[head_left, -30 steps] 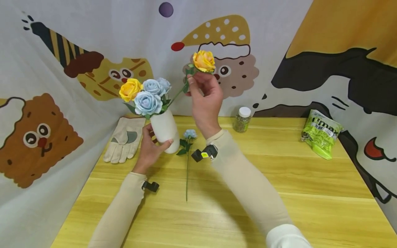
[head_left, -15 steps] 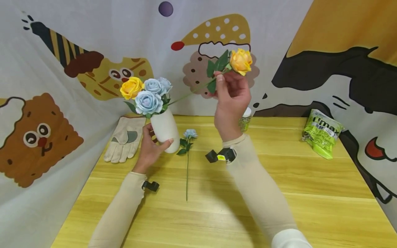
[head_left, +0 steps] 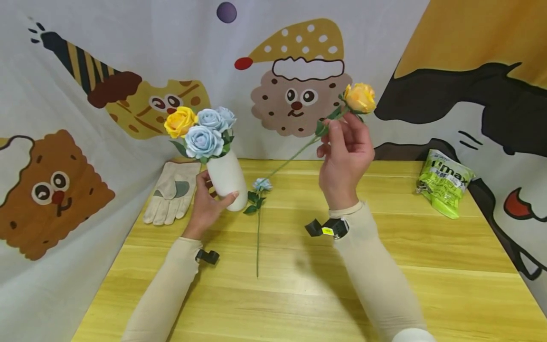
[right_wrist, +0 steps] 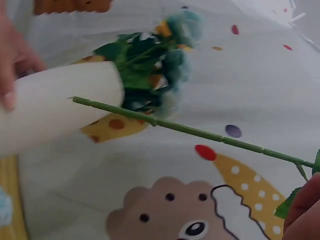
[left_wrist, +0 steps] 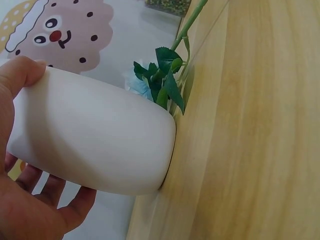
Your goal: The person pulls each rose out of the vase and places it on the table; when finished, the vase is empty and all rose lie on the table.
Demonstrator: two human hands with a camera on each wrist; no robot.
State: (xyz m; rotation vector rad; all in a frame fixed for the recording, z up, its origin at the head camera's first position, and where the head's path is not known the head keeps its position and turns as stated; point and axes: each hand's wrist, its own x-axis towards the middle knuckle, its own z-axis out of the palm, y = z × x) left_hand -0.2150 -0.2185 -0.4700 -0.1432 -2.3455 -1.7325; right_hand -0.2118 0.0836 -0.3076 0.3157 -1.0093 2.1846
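Observation:
My left hand holds a white vase, fingers on one side and thumb on the other. Several blue roses and a yellow rose stand in the vase. To the right, my right hand pinches the upper stem of another yellow rose, raised above the table. Its long green stem slants down toward the vase, and the right wrist view shows its bare end outside the vase mouth. A single blue rose lies on the table beside the vase, stem toward me.
Behind the vase on the left lies a pale work glove. A green and white bag sits at the table's back right. A jar shows partly in the left wrist view. A printed cloth hangs along the back of the wooden table.
My right hand has moved right with the yellow rose, drawing its stem away from the vase mouth. The left hand and vase have stayed put.

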